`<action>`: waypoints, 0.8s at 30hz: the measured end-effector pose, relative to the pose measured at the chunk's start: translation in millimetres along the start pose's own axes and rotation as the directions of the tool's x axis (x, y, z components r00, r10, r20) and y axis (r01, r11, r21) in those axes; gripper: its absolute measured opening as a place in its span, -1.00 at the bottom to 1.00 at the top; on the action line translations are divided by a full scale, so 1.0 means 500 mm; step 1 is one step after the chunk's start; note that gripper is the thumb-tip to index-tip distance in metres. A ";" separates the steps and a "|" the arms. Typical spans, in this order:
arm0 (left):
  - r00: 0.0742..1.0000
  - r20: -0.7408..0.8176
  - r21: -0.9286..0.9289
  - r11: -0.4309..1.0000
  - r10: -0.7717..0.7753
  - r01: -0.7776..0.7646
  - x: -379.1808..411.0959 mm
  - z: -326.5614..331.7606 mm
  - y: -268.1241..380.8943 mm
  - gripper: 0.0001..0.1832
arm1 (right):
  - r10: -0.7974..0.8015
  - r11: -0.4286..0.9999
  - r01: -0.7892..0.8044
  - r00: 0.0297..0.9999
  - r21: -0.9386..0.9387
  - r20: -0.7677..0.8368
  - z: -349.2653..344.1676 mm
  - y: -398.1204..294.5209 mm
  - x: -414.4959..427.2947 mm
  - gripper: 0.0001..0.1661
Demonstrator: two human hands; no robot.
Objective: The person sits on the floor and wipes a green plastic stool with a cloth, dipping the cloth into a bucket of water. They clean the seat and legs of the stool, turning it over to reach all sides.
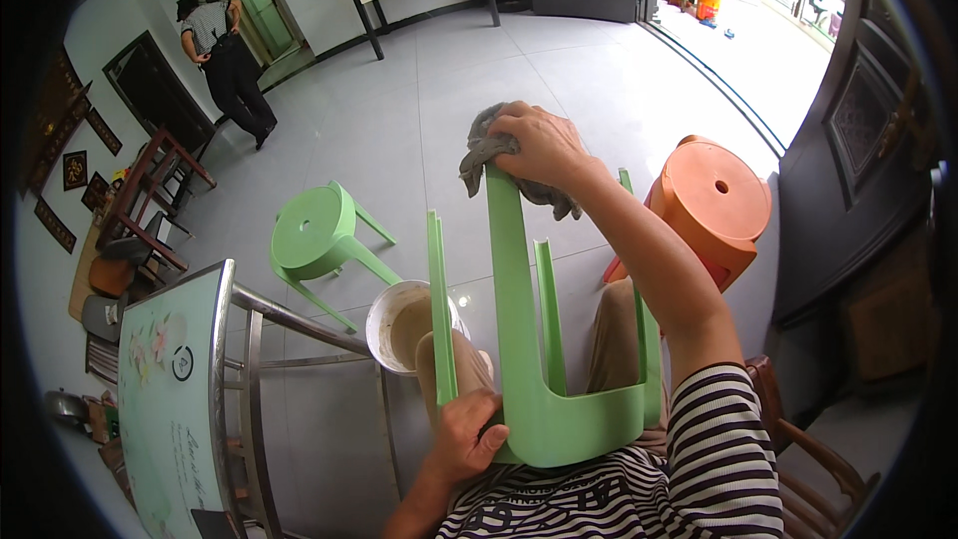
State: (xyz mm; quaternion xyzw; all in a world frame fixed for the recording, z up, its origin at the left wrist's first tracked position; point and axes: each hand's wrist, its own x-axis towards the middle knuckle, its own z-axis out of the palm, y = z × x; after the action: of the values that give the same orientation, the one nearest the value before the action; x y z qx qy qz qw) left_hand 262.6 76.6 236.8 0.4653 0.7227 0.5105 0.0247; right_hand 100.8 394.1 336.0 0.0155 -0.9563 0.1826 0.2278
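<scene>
A green plastic stool [576, 427] lies upside down on my lap, its legs pointing up and away from me. My left hand [468, 434] grips it near the seat, beside the base of a leg. My right hand [542, 142] holds a wet-looking grey cloth [486, 142] wrapped over the end of the nearest leg. Part of the cloth hangs down behind that leg. On the floor past my left knee stands a white bucket [382, 337] with cloudy brownish water in it.
Another green stool [318, 236] stands upright ahead on the left. Orange stools [718, 195], stacked, are at the right by a dark door [853, 127]. A metal-framed glass table [179, 382] is close on my left. A person [232, 60] stands at the far left.
</scene>
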 end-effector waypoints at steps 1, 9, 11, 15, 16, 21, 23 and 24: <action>1.000 -0.005 0.007 1.000 0.006 -0.006 -0.003 0.000 0.000 -0.42 | -0.012 1.000 0.012 1.000 0.027 -0.011 0.001 -0.001 -0.002 -0.57; 0.999 -0.036 0.021 1.000 -0.001 0.002 0.000 0.005 0.000 -0.42 | -0.223 0.929 0.253 0.965 0.268 -0.138 0.013 -0.031 -0.174 -0.52; 1.000 -0.017 -0.014 1.000 -0.024 0.024 0.004 0.003 0.001 -0.42 | -0.269 0.894 0.295 0.955 0.337 -0.122 -0.013 -0.064 -0.238 -0.50; 0.999 0.000 -0.005 0.999 -0.041 0.041 -0.003 0.001 -0.003 -0.43 | -0.404 0.850 0.340 0.911 0.403 0.083 -0.068 -0.113 -0.326 -0.52; 0.999 -0.005 -0.010 0.999 -0.042 0.042 0.001 0.002 -0.001 -0.43 | -0.392 0.865 0.313 0.910 0.391 0.137 -0.081 -0.119 -0.329 -0.53; 0.999 0.017 0.003 0.999 -0.048 0.048 0.015 0.003 -0.004 -0.41 | -0.361 0.875 0.324 0.932 0.360 0.038 -0.040 -0.058 -0.256 -0.56; 1.000 -0.010 0.016 1.000 -0.021 0.021 0.011 0.005 -0.007 -0.41 | -0.259 0.927 0.242 0.966 0.285 0.021 -0.025 -0.018 -0.183 -0.58; 1.000 -0.008 0.021 1.000 -0.022 0.022 0.009 0.003 -0.008 -0.40 | -0.177 0.959 0.166 0.984 0.230 0.025 -0.025 -0.006 -0.147 -0.58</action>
State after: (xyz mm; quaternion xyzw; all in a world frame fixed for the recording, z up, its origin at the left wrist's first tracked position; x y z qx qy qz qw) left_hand 258.4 80.6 235.0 0.4555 0.7332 0.5043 0.0224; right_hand 172.4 391.8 314.7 0.1285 -0.9292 0.2696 0.2177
